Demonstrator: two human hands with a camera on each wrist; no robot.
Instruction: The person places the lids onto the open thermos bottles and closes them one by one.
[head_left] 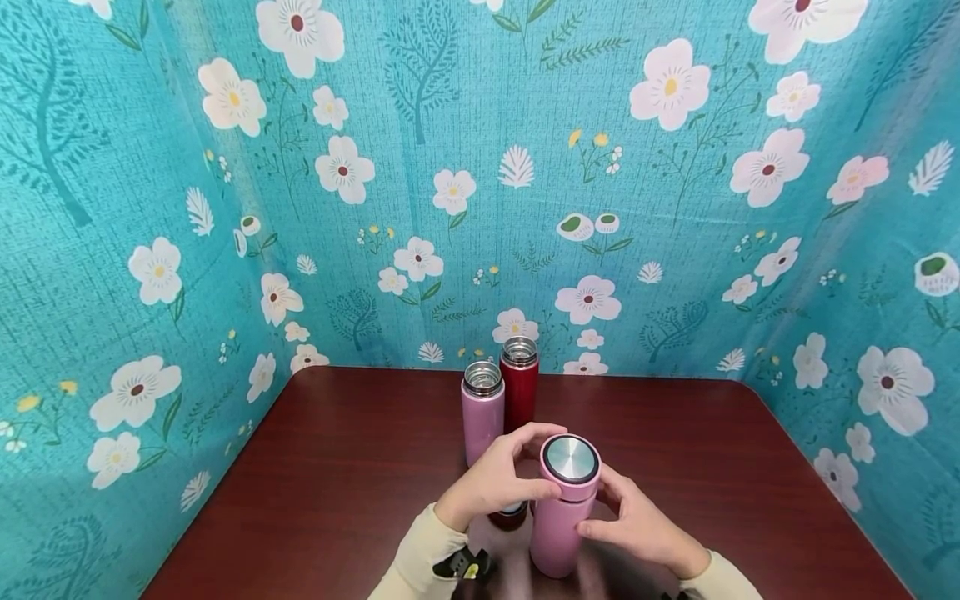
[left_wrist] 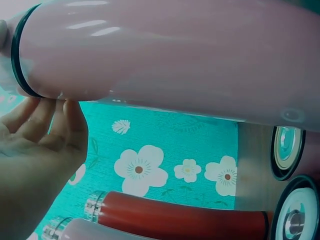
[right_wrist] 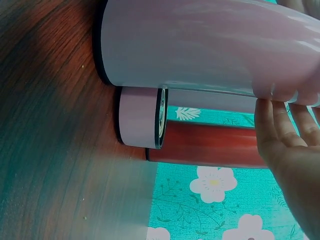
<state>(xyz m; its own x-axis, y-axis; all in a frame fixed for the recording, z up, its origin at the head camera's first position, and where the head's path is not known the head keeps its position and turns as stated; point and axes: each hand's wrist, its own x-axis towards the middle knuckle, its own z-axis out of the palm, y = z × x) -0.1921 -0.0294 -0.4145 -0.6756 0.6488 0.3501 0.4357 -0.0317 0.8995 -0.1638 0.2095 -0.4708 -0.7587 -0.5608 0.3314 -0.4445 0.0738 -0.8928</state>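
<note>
Left-hand grip [head_left: 489, 485]: thumb and fingers bent round the pink lid with a silvery metal disc on top [head_left: 572, 458], pinching its sides.
Right-hand grip [head_left: 633, 525]: thumb in front, fingers behind, holding the smooth, glossy pink cylindrical bottle [head_left: 553, 537] by its body.
Pink bottle: roughly upright at the near side of the dark red-brown wooden-looking worktop [head_left: 360, 483], between the 2 grips, lid on its mouth; I cannot tell how tightly it sits.
Handling: probably a stiff metal flask of moderate weight, slippery under dry fingertips; hard to crush, though a drop could dent it.
Best hold: fingers wrapped round the body below the dark seam, lid taken by its side wall rather than the flat disc.
Behind: 1 lidless pink bottle with a steel neck [head_left: 482, 421] and 1 lidless red bottle with a steel neck [head_left: 521, 396], both upright.
Loose lids: 2, hollow side up, near the held bottle, 1 dark red [head_left: 508, 521] and 1 pink [right_wrist: 140, 117].
</note>
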